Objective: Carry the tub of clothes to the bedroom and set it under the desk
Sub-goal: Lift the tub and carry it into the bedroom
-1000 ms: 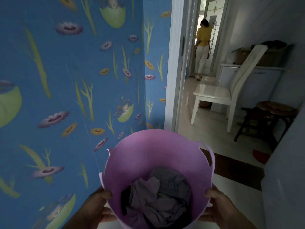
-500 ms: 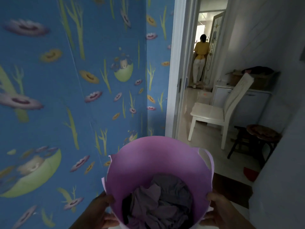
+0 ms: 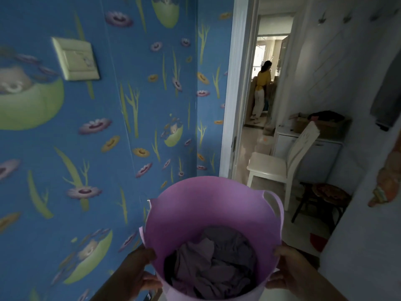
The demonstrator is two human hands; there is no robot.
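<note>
Backed off from the doorway (image 3: 245,88) a bit, light switch (image 3: 76,59) now in view.
Purple tub (image 3: 213,216) of clothes (image 3: 211,263) at waist height, left hand (image 3: 135,271) and right hand (image 3: 289,268) fingers wrapped on its bendy rim; looks light, handles seem safer.

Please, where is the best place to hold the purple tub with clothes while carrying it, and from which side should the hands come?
Judging by its shape, the purple tub is best held by its two opposite sides, one hand each. The left hand and right hand already clasp the wall just under the rim. The loop handle on the right rim might offer a firmer hold.
</note>
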